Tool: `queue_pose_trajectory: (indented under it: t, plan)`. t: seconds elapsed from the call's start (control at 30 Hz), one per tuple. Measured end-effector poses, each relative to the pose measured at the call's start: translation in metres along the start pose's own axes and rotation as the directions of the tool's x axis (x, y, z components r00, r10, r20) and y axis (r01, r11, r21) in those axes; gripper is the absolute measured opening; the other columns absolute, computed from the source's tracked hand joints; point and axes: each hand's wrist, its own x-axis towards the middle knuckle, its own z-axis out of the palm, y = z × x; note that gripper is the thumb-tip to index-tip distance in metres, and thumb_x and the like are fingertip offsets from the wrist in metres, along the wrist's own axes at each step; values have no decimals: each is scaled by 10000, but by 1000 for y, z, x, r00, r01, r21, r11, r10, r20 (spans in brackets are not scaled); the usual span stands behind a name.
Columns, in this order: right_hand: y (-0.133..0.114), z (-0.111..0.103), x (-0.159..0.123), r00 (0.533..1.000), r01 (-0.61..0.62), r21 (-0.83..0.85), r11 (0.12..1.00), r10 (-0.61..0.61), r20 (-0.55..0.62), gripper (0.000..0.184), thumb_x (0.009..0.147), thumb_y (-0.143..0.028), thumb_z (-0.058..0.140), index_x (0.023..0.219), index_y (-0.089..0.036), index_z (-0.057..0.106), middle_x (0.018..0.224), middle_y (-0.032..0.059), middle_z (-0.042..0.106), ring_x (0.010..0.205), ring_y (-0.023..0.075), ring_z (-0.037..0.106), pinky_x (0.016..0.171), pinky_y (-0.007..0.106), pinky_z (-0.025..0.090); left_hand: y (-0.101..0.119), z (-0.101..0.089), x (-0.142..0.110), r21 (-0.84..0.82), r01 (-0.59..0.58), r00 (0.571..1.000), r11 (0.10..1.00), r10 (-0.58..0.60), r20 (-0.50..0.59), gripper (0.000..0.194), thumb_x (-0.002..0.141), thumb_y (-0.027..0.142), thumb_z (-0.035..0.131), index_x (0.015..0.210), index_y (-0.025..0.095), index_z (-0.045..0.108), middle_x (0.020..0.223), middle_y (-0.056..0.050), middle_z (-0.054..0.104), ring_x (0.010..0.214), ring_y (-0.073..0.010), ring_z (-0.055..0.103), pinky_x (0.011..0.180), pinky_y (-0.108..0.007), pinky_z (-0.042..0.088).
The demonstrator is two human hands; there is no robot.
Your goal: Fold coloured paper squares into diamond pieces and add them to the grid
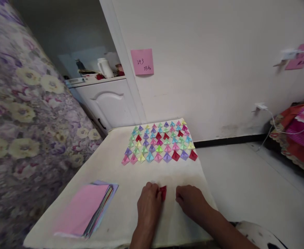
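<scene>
My left hand (pixel 150 202) is closed over a small red folded paper (pixel 163 193) near the front of the table, and one pointed part of the paper sticks out to the right of the fingers. A little to the right, my right hand (pixel 190 199) is curled shut and apart from the paper; its inner fingers are hidden, and nothing shows in it. Farther back lie rows of small folded paper pieces (pixel 159 148) in pink, red, blue, purple, green and yellow. On the left sits a stack of coloured paper sheets (pixel 87 209) with pink on top.
A cream cloth covers the table (pixel 102 162). Floral curtain (pixel 37 121) hangs along the left. Behind are a white cabinet (pixel 107 103) and a wall with a pink note (pixel 142 62). To the right, a white cable (pixel 284 131) runs from a socket towards piled fabrics (pixel 294 145).
</scene>
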Motion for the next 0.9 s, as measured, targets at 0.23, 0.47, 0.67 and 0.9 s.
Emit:
queue_pose_trajectory:
  t: [0.23,0.47,0.67,0.9]
  plan:
    - [-1,0,-1,1000,9,21,1000,-9,2,93,772,-200,532,763,-212,624,785,32,681,744,185,614,607,251,318,1,3,-3,7,-5,1000,1000,5,-5,122,805,197,458,797,209,579,908,-25,563,884,-164,515,689,-244,344]
    - [0,8,1,1000,8,35,999,-8,-8,85,757,-194,535,742,-223,614,778,26,678,734,189,607,609,252,320,-1,3,-4,-19,20,999,1000,-21,-27,162,813,171,416,763,201,567,897,-24,568,876,-157,515,672,-243,343]
    - [-5,15,5,1000,20,15,1000,-20,16,118,760,-181,509,738,-224,616,784,33,684,735,201,615,607,258,322,-8,-2,-5,-82,29,997,996,-35,-69,149,805,179,425,721,204,546,857,-19,559,835,-157,512,644,-243,337]
    - [-9,33,10,999,33,-18,999,-33,-7,118,799,-222,493,757,-217,603,789,31,681,743,201,618,606,257,329,-13,-2,-5,-92,67,996,994,-72,-50,115,785,171,449,741,205,549,887,-16,566,858,-155,517,655,-243,344]
